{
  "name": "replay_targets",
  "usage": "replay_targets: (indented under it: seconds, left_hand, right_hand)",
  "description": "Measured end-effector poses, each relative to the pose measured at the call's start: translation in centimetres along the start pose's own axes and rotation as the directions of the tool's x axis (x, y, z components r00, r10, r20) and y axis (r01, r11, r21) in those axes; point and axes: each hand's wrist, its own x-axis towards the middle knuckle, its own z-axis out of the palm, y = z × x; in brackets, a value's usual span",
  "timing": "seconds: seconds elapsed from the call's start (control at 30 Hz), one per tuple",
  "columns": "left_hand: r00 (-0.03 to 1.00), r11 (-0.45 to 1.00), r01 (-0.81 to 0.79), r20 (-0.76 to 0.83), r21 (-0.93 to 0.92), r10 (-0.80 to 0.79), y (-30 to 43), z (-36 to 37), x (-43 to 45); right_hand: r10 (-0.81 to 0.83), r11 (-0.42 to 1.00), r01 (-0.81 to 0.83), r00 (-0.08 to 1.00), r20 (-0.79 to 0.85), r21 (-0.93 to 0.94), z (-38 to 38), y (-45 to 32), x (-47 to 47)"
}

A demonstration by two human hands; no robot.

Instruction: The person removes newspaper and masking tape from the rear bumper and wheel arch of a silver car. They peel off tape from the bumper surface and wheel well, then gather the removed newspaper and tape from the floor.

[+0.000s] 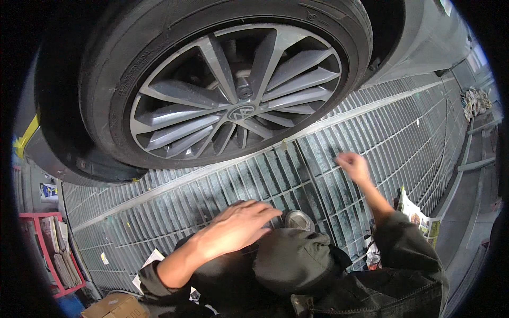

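Observation:
A car's alloy wheel with a Volkswagen centre cap fills the upper middle, inside a black tyre. My left hand hovers over my bent legs, palm down with fingers spread, and nothing shows in it. Further right, my right hand is lifted above the metal floor grating, apart from the tyre. Its fingers are curled and blurred; whether something small sits between them cannot be made out. One shoe of mine shows between the hands.
A red-framed rack of folded papers stands at far left, with a cardboard box below. Printed paper sheets lie by my right sleeve. Crumpled paper is heaped at far right. Yellow tape marks the car body at left.

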Motion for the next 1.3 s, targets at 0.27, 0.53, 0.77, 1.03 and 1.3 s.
replay_targets:
  seconds: [0.27,0.53,0.77,1.03,1.3]
  left_hand:
    - [0.907,0.959,0.253,-0.312,-0.131,-0.282,2.8,-3.1,-10.8]
    - [0.696,0.896,0.263,-0.574,-0.357,-0.432,-0.2,0.9,-19.7]
    - [0.330,0.668,-0.022,-0.636,-0.744,-0.697,-7.8,6.4,-20.9]
    - [0.309,0.502,-0.348,-0.603,-0.792,-0.736,-9.3,12.5,-22.7]
    - [0.234,0.390,-0.469,-0.537,-0.793,-0.810,-10.6,17.4,-25.6]
  right_hand:
    - [0.344,0.933,-0.311,0.917,-0.200,0.178,21.4,-6.5,7.3]
    - [0.242,0.970,-0.235,0.951,-0.195,0.055,20.1,3.1,6.2]
    - [-0.192,0.913,0.020,0.902,0.386,0.407,21.2,-16.8,-1.2]
    - [-0.455,0.876,0.427,0.572,0.682,0.227,26.7,-42.5,-2.7]
    - [-0.526,0.841,0.510,0.694,0.492,0.180,34.3,-48.0,-1.6]
